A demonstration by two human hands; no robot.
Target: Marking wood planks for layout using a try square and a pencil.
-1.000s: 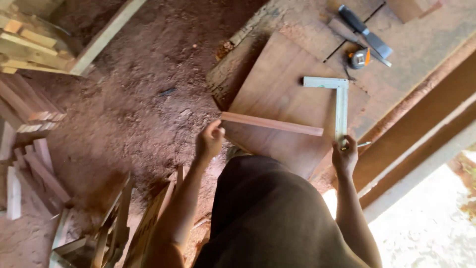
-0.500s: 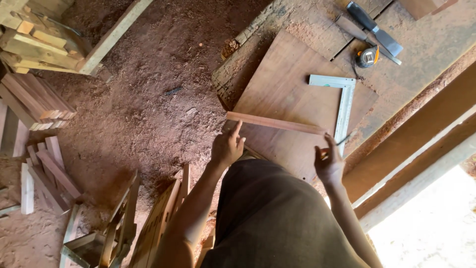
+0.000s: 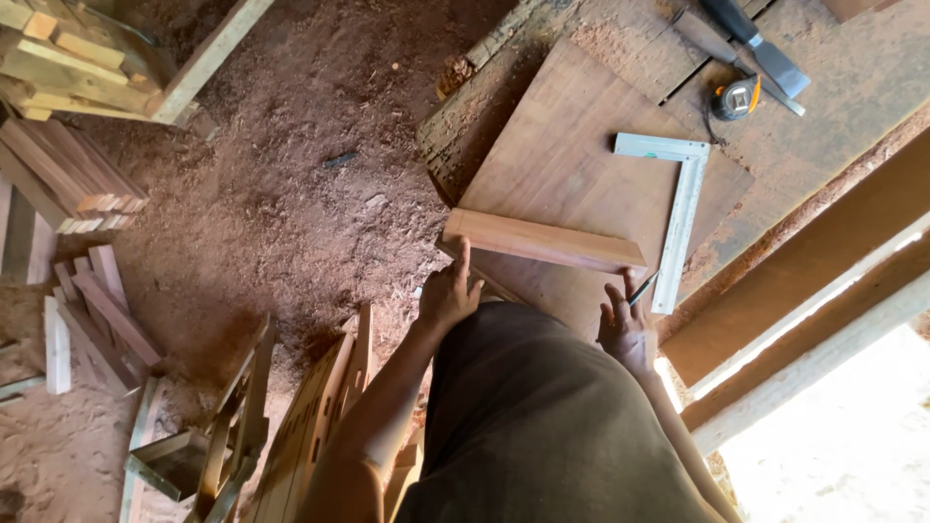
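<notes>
- Two hands meet one wood strip [image 3: 542, 242], which lies flat across the board [image 3: 572, 165] just ahead of both hands.
- The left hand [image 3: 448, 295] has a finger stretched up to the strip's near-left edge, touching or almost touching, the other fingers loosely curled; it clamps nothing. With so light a hold, the strip could pivot or slide on the smooth board if pushed from one end.
- The right hand [image 3: 623, 324] is closed around a thin dark pencil [image 3: 643, 288], whose tip points at the strip's right end. Any mark could wander if the strip shifts under the tip.
- The metal square [image 3: 681, 208] lies just right of the right hand and beyond it, its long arm close to the strip's right end. I judge it is not pressed against the strip, so a line taken off it could come out crooked, and a knock from the wrist could push it off the board.
- The board's near edge overhangs toward the person's body; leaning on it could tip it.
- Farther ahead of the right hand, a tape measure [image 3: 736, 97] and a chisel [image 3: 760, 44] rest on the bench [image 3: 852, 77]; a sweeping reach could meet the blade.
- Offcuts [image 3: 87, 310] and sawdust cover the floor [image 3: 281, 223] left of the left hand, a trip or slip risk.
</notes>
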